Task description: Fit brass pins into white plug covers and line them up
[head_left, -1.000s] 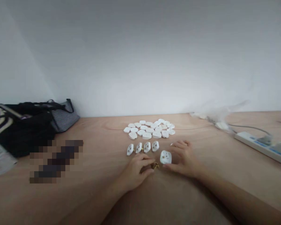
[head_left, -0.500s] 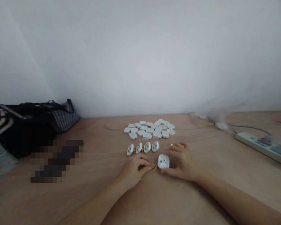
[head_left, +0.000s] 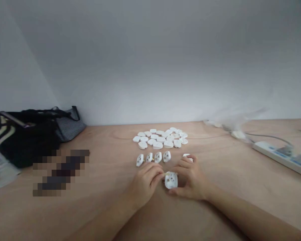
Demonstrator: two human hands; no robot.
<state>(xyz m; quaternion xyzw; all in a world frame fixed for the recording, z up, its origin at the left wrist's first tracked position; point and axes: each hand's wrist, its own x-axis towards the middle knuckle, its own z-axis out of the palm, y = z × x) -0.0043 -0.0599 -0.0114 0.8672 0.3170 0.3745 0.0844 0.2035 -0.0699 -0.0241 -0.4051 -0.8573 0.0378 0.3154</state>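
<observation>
White plug casing [head_left: 171, 180] is being clamped between the left grip [head_left: 145, 183] and the right grip [head_left: 189, 177], with 4 plug casings [head_left: 153, 157] being kept in a row just beyond it and a heap of white plug covers [head_left: 160, 139] lying farther back on the wooden surface [head_left: 110, 160].

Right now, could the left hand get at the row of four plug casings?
Probably yes: the left hand lies just below the row of four plug casings, with nothing between them, though it is touching the white plug held in the right hand.
</observation>
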